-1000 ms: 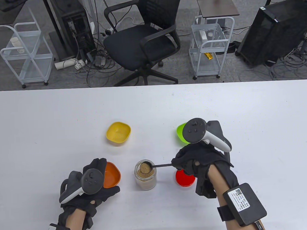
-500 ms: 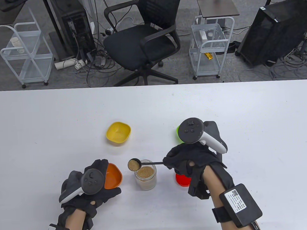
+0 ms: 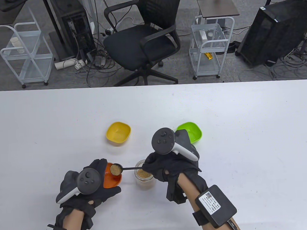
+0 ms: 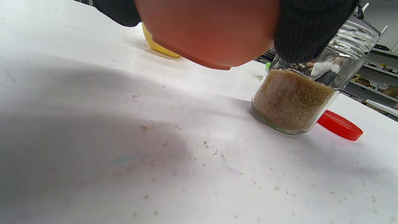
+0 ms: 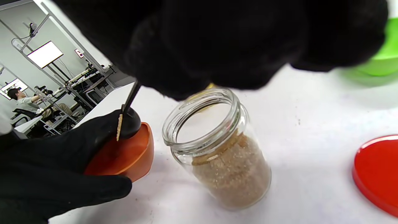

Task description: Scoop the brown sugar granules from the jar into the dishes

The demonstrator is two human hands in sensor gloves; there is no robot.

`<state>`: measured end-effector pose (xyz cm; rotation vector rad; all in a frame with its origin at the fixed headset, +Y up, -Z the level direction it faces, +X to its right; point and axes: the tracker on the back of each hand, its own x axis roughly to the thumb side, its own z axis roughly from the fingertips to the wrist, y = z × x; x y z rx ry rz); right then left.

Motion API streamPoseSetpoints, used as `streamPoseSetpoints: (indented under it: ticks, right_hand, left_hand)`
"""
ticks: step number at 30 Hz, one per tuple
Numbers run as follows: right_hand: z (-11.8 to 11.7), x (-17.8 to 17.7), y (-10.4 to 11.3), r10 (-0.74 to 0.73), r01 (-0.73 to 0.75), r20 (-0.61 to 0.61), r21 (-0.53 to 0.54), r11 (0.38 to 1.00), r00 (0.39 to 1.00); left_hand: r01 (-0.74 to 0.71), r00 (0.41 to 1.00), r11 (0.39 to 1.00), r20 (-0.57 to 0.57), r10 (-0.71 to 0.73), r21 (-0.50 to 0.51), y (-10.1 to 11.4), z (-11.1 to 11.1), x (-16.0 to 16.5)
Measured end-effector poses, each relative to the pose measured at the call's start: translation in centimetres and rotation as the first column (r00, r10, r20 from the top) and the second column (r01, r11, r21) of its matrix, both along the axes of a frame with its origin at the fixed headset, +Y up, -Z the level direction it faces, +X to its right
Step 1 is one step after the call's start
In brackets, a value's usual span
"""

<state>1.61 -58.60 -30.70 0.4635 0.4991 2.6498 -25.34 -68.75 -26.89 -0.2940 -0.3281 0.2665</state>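
Table view shows the right hand [image 3: 168, 167] pinching a spoon [image 3: 116, 169] full of sugar over the orange dish [image 3: 113, 179], just left of the jar [image 3: 145, 179]. The left hand [image 3: 91, 188] grips that dish, likely to keep it steady.

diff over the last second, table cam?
The right hand carried the loaded spoon from above the jar leftward to above the orange dish, uncovering the green dish. The left hand keeps holding the orange dish. Jar and yellow dish unmoved.
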Motion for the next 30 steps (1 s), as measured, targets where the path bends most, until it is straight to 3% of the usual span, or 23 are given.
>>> streamPoseSetpoints:
  ticks: [10, 15, 22, 30]
  right_hand:
    - [2.0, -1.7, -0.2, 0.117, -0.088, -0.075, 0.307, 0.948, 0.99]
    - [3.7, -2.4, -0.4, 0.205, -0.119, -0.112, 0.519, 0.846, 0.972]
    - [5.4, -2.7, -0.7, 0.277, -0.099, -0.131, 0.724, 0.682, 0.952]
    - [6.1, -1.9, -1.2, 0.274, -0.064, -0.123, 0.809, 0.585, 0.954]
  left_hand:
    - [-0.033, 0.999, 0.999, -0.014, 0.033, -0.008, 0.1, -0.1, -0.3]
    - [-0.028, 1.0, 1.0, -0.012, 0.028, -0.006, 0.1, 0.0, -0.3]
    - [-0.038, 0.999, 0.999, -0.018, 0.038, -0.01, 0.1, 0.0, -0.4]
    - [-0.081, 0.996, 0.997, -0.044, 0.081, 0.005, 0.3, -0.1, -1.1]
